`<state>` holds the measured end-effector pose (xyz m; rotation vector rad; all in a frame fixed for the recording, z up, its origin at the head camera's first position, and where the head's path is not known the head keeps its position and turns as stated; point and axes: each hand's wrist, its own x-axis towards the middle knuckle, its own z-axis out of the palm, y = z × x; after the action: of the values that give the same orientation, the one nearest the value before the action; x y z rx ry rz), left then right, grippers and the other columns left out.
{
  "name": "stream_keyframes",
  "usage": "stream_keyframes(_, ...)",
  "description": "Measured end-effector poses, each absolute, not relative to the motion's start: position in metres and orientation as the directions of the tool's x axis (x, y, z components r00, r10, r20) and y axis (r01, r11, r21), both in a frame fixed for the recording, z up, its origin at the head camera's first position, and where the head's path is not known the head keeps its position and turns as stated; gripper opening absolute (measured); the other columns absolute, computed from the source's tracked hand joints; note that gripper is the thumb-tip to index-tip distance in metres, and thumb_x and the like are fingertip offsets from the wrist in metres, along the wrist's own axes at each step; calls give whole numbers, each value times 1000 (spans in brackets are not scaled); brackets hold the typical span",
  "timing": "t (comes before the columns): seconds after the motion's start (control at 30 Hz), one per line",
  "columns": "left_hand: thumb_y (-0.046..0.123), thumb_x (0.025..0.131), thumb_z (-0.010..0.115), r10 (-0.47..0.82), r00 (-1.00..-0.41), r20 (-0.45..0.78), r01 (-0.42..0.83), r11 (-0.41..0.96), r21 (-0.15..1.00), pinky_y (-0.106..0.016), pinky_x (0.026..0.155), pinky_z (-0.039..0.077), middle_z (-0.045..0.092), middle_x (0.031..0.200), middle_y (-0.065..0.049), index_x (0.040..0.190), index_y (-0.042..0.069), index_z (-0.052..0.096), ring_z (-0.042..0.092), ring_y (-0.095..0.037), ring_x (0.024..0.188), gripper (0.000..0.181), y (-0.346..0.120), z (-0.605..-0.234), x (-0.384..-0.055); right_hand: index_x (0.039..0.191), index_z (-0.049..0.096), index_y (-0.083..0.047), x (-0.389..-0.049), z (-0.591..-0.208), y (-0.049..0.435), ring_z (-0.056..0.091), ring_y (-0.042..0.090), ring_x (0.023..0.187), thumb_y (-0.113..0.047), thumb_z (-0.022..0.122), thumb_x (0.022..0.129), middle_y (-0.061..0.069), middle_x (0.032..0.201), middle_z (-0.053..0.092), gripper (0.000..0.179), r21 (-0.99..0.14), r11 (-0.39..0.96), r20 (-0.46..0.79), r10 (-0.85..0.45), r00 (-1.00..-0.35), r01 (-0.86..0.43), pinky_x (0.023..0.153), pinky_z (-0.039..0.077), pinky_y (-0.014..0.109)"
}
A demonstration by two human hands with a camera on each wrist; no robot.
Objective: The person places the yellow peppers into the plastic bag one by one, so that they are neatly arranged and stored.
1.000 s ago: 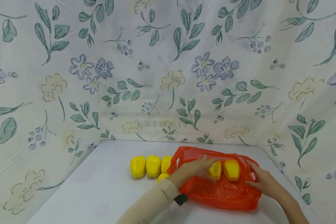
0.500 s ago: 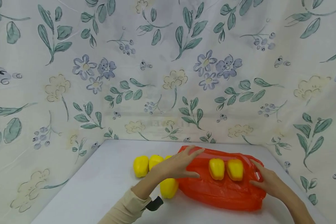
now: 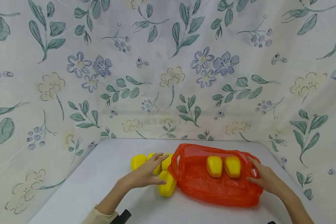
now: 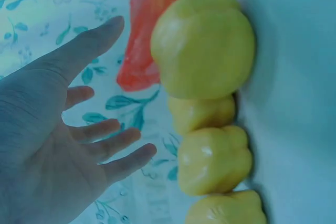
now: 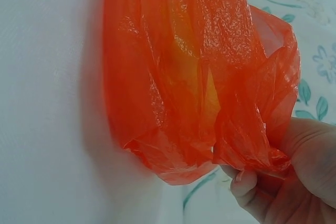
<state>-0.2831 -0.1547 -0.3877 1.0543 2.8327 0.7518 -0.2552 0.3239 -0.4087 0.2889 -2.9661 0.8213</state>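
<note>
A red plastic bag [image 3: 218,193] lies spread open on the table, with two yellow bell peppers [image 3: 214,166] side by side in it. My right hand [image 3: 266,179] grips the bag's right edge; in the right wrist view, bunched red plastic [image 5: 252,150] sits between thumb and fingers. To the bag's left, my left hand [image 3: 141,175] hovers with fingers spread, holding nothing. Nearest to it is a single yellow bell pepper [image 3: 167,184] in front of a short row of others [image 3: 138,161]. In the left wrist view that pepper [image 4: 205,45] stands apart from the fingertips.
The white table [image 3: 81,186] reaches back to a floral cloth [image 3: 168,93] that hangs behind and along both sides. A black strap-like piece [image 3: 121,217] sits at the left wrist.
My left hand has moved left from over the bag, off the two peppers inside it, to beside the loose peppers. The right hand keeps holding the bag's edge.
</note>
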Motion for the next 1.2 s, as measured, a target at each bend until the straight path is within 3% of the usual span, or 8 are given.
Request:
stream_keyframes(0.37,51,75,80,636,-768,80,590,653,475,-50,105,47,39,147,-8,150,21,40,50,-29,128,90,-171,-410,-289,148,27,5,-254,-406,323,61,32,101,-20,79,81,31,127,56,88,-517,837,97,-151,-984,-180,77,61,42)
stream_keyframes(0.57,49,74,82,644,-762,67,577,628,522,-47,103,49,46,140,-8,147,26,43,54,-26,121,85,-171,-421,-294,148,27,5,-254,-406,322,60,33,101,-20,79,81,31,127,56,88,-517,840,84,-142,-986,-165,77,61,42)
stream_keyframes(0.77,46,75,83,651,-758,43,567,625,537,-41,101,51,47,138,-2,147,28,42,52,-21,119,85,-167,-428,-293,148,27,5,-254,-408,323,61,33,102,-20,79,81,30,127,57,88,-521,834,99,-150,-984,-180,76,61,41)
stream_keyframes(0.97,40,74,84,673,-740,14,548,590,594,-31,95,55,45,143,-4,149,20,38,53,-21,122,90,-165,-432,-294,148,27,4,-253,-410,323,61,34,103,-19,79,80,30,127,56,88,-528,828,107,-155,-982,-188,75,61,41)
stream_keyframes(1.2,31,75,86,668,-744,-9,519,587,621,-26,95,54,44,141,-2,150,22,36,53,-18,122,90,-166,-435,-296,147,28,4,-254,-411,324,60,35,103,-19,80,80,30,127,56,88,-520,832,118,-158,-980,-196,75,61,41)
